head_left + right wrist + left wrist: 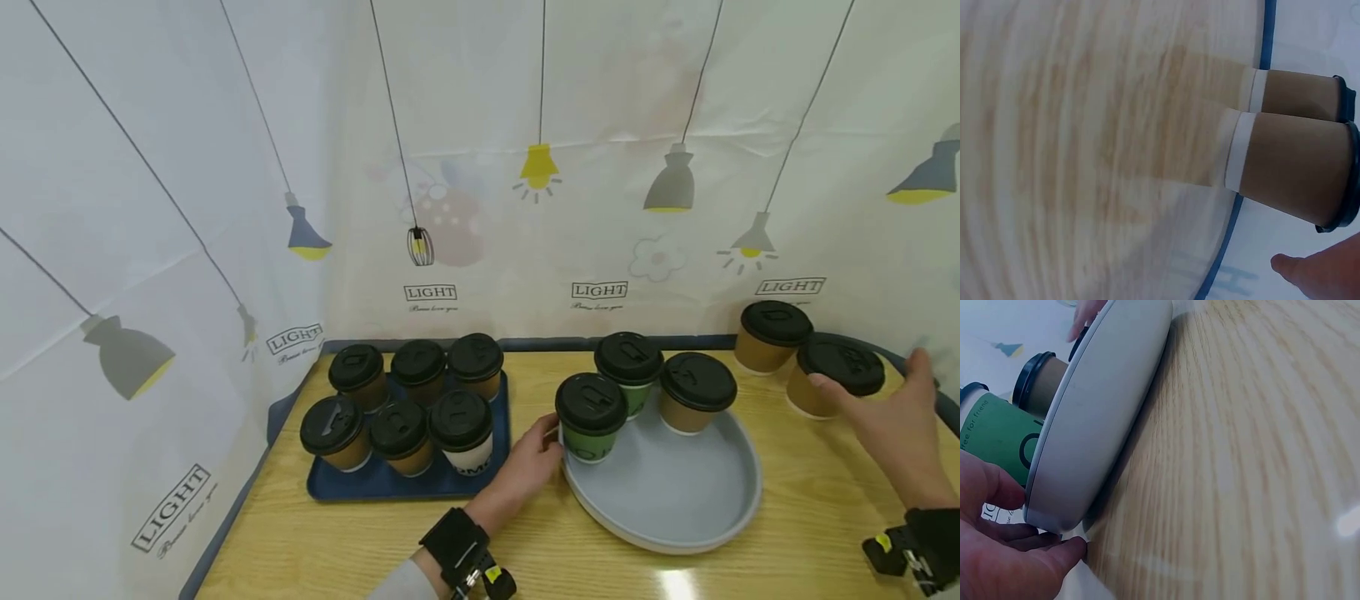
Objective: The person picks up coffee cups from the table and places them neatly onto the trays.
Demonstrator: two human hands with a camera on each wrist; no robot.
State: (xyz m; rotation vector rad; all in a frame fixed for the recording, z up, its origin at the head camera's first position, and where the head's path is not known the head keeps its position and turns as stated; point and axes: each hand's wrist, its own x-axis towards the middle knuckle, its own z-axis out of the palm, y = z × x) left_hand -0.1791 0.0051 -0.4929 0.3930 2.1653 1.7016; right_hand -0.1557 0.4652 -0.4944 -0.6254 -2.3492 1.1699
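Note:
A round grey tray (pixel 675 492) stands on the table, bearing two green paper cups, the nearer green cup (pixel 591 421) by its left rim, and a brown cup (pixel 693 396), all with black lids. My left hand (pixel 531 467) grips the tray's left edge; in the left wrist view the thumb (pixel 1007 490) lies at the rim and the fingers lower down the side. At the right, my right hand (pixel 892 425) is spread beside a brown lidded cup (pixel 813 396). In the right wrist view, the visible thumb stands apart from that brown cup (pixel 1297 165).
A dark blue rectangular tray (pixel 375 492) at the left holds several lidded cups in two rows. Behind the cup by my right hand stands another brown cup (pixel 765 342). A lamp-printed white cloth (pixel 495 208) hangs along the table's back and left edges.

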